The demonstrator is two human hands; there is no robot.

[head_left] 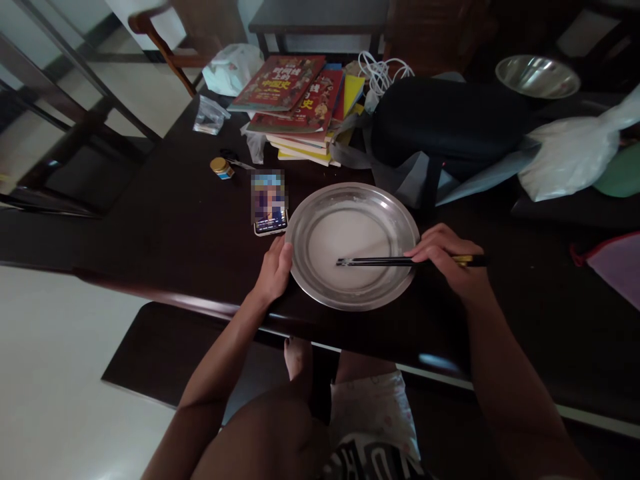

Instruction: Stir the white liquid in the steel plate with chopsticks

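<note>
Gripping chopsticks in right hand, tips at liquid; touching basin, near edge of table, with left hand, cannot tell whether grasping. Might splash phone beside rim by stirring fast, or slide basin off by pushing.

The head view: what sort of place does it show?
Probably a home dining area: a dark table bears a metal basin and stacked books, and a wooden armchair stands beyond it.
</note>
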